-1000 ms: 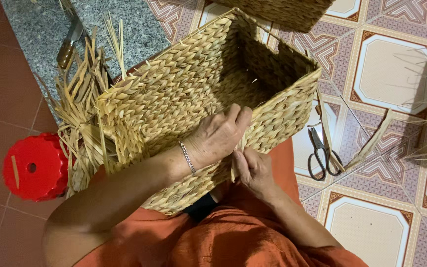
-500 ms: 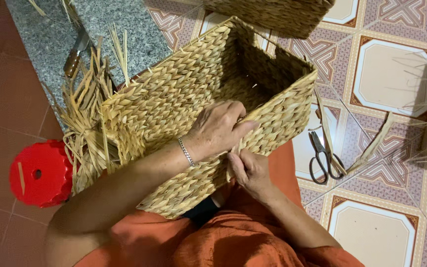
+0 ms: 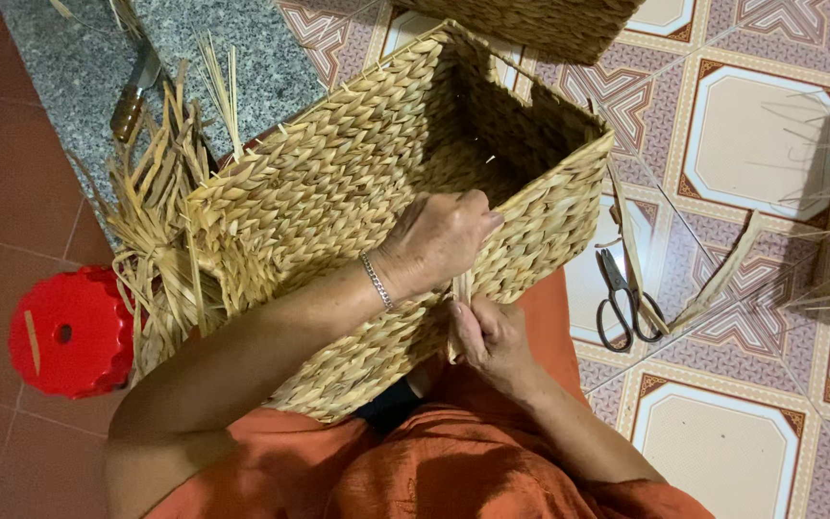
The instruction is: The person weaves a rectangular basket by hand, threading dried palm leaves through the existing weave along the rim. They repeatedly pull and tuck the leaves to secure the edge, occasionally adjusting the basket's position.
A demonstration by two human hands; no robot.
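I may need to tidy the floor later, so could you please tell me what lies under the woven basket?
The woven basket rests on the person's orange-clad lap, with something dark showing at its lower edge. Loose straw ends jut out on its left. The floor directly beneath is hidden.

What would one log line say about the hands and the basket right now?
left hand: pressing on woven basket | right hand: pinching straw strand | scissors: on floor

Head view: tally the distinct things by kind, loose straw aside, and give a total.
Woven baskets: 2, one on the lap, one at the top edge
Scissors: 1
Red stool: 1
Knife: 1
Bracelet: 1
Total: 6
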